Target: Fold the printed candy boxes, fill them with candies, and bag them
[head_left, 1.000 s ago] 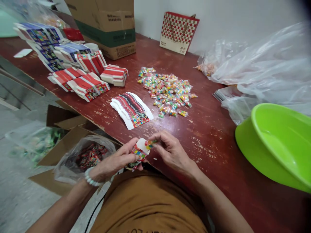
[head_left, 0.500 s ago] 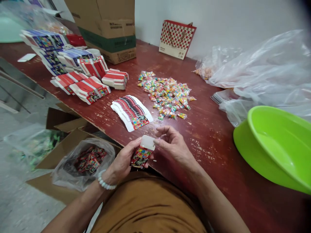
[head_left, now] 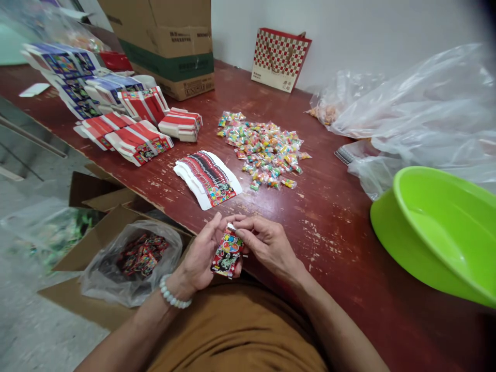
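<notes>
A small printed red candy box [head_left: 227, 254] lies in my left hand [head_left: 198, 257], its picture side facing up toward me. The left fingers wrap behind the box, so most of them are hidden. My right hand [head_left: 268, 242] pinches the white flap at the box's top end between thumb and index finger. Just beyond my hands, a fanned stack of flat unfolded cartons [head_left: 209, 178] lies on the table. Farther back is a heap of small wrapped candies [head_left: 267, 147] in clear wrappers.
Banded bundles of red cartons [head_left: 139, 142] and blue cartons [head_left: 73, 67] stand at the left on the red table [head_left: 325, 206]. A green basin [head_left: 430, 248] is at right, near plastic bags [head_left: 418, 108]. A lined box of packets [head_left: 143, 256] sits below the left edge.
My right hand has moved left onto the box's top, and the raised white flap is now folded down. My left hand has tilted the box so its printed front shows more fully.
</notes>
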Available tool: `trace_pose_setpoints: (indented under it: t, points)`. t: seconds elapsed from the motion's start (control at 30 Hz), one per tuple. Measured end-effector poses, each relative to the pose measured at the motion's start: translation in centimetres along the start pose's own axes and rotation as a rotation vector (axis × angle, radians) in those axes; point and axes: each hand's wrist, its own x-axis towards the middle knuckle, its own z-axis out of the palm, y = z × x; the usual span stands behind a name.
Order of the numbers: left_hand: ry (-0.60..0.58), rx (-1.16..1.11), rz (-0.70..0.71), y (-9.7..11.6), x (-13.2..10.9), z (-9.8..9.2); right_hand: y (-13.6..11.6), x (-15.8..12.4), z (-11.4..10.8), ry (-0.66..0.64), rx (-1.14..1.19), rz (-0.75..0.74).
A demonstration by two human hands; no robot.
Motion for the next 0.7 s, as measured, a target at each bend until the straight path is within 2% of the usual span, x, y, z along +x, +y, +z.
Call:
trace_pose_setpoints:
  t: [0.07, 0.13, 0.27, 0.33, 0.43, 0.5, 0.63, 0.7]
  points:
    - [0.046, 0.002, 0.020, 0.0, 0.2, 0.1, 0.0, -0.1, 0.3, 0.021, 0.091, 0.081]
    - [0.102, 0.000, 0.030, -0.1, 0.3, 0.2, -0.3, -0.1, 0.4, 0.020, 0.063, 0.099]
    - [0.132, 0.027, 0.032, 0.1, 0.6, 0.2, -0.8, -0.2, 0.4, 0.050, -0.178, -0.106]
    - [0.148, 0.057, 0.036, 0.1, 0.7, 0.1, -0.5, -0.2, 0.5, 0.093, -0.202, -0.139]
    - [0.182, 0.071, 0.032, -0.1, 0.7, 0.1, 0.5, -0.2, 1.0, 0.199, -0.116, -0.012]
    - [0.163, 0.071, 0.051, -0.3, 0.6, 0.0, 1.0, -0.2, 1.2, 0.240, 0.013, 0.095]
    - [0.111, 0.095, 0.139, -0.6, 0.3, -0.2, 0.8, 0.2, 1.2, 0.145, 0.434, 0.336]
    - [0.122, 0.123, 0.173, -0.8, 0.2, -0.3, 0.4, 0.3, 1.1, 0.078, 0.550, 0.404]
